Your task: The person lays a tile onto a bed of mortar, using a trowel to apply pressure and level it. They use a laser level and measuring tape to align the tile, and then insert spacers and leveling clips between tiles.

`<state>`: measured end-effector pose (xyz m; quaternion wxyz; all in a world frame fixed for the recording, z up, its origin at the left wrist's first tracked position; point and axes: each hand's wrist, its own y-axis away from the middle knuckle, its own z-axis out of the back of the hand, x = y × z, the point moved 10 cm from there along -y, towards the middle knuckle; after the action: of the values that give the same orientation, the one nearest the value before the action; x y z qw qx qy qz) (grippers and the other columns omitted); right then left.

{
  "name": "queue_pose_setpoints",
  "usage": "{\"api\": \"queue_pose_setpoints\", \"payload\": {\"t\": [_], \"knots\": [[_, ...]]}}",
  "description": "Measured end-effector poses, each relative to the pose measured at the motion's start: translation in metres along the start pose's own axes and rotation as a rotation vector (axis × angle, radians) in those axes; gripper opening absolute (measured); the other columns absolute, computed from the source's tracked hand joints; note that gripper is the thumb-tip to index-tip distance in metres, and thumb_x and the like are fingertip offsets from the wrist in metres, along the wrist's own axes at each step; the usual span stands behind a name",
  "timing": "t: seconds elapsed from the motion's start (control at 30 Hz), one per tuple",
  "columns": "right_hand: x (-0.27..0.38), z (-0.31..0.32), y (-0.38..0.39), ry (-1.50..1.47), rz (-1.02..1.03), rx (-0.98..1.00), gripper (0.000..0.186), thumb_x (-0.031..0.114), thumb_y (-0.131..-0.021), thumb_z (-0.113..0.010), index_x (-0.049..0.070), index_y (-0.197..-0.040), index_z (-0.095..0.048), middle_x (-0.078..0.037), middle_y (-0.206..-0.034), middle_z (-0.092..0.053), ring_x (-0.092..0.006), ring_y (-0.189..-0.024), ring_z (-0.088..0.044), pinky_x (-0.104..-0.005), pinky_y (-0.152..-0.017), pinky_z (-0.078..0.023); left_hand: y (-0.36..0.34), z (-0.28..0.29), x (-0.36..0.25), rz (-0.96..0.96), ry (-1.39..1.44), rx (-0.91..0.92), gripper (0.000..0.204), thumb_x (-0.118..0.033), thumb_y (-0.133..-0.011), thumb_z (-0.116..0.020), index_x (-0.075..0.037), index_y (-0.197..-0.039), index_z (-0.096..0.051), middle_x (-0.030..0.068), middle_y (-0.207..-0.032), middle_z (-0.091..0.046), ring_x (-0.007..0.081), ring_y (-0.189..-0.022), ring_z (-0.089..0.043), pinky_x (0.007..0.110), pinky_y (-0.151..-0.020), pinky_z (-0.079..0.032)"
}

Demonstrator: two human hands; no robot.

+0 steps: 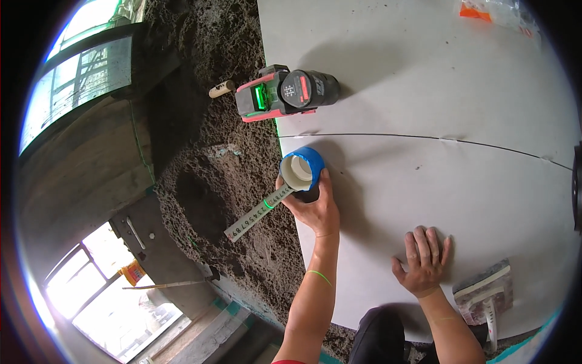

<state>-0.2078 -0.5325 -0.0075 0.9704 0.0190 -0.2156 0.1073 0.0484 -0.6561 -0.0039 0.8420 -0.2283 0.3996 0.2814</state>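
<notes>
My left hand (316, 209) grips a short cylinder (310, 159) with a blue rim, a white hollow inside and a dark lower part. It is at the edge of the pale tile (382, 188); a metal ruler (248, 221) slants from it over the rough mortar, crossed by a green laser mark. My right hand (421, 261) lies on the tile with fingers spread, holding nothing. A trowel or float (485, 288) rests just right of it. Above my left hand stands a red and black laser level (267, 94) with a green glowing window.
Uneven dark mortar (200, 158) borders the tile on the left, with a small wooden piece (221, 89) on it. A dark seam crosses the tiles. A plastic bag (497, 15) lies at the upper right. Windows (91, 82) and concrete walls are left. My dark-clad knee (376, 340) is below.
</notes>
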Motion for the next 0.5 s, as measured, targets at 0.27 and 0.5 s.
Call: {"api": "queue_pose_setpoints", "payload": {"t": [0.27, 0.5], "knots": [[0.006, 0.004, -0.001, 0.014, 0.035, 0.000, 0.053, 0.043, -0.094, -0.050, 0.008, -0.132, -0.056, -0.010, -0.140, -0.049, -0.0304, -0.137, -0.040, -0.0581, -0.115, -0.020, 0.001, 0.003, 0.000, -0.018, -0.018, -0.001, 0.077, -0.013, -0.077, -0.081, 0.001, -0.138, -0.037, 0.0143, -0.129, -0.049, 0.0237, -0.119, -0.049, 0.037, -0.104, -0.040], [0.008, 0.006, 0.000, 0.028, 0.017, -0.010, 0.050, 0.042, -0.094, -0.049, 0.009, -0.129, -0.059, -0.007, -0.140, -0.051, -0.0269, -0.136, -0.041, -0.0573, -0.115, -0.021, -0.001, 0.013, 0.000, -0.034, 0.021, -0.069, 0.078, -0.020, -0.072, -0.084, 0.002, -0.135, -0.043, 0.0159, -0.124, -0.052, 0.0267, -0.117, -0.051, 0.040, -0.105, -0.038]]}}
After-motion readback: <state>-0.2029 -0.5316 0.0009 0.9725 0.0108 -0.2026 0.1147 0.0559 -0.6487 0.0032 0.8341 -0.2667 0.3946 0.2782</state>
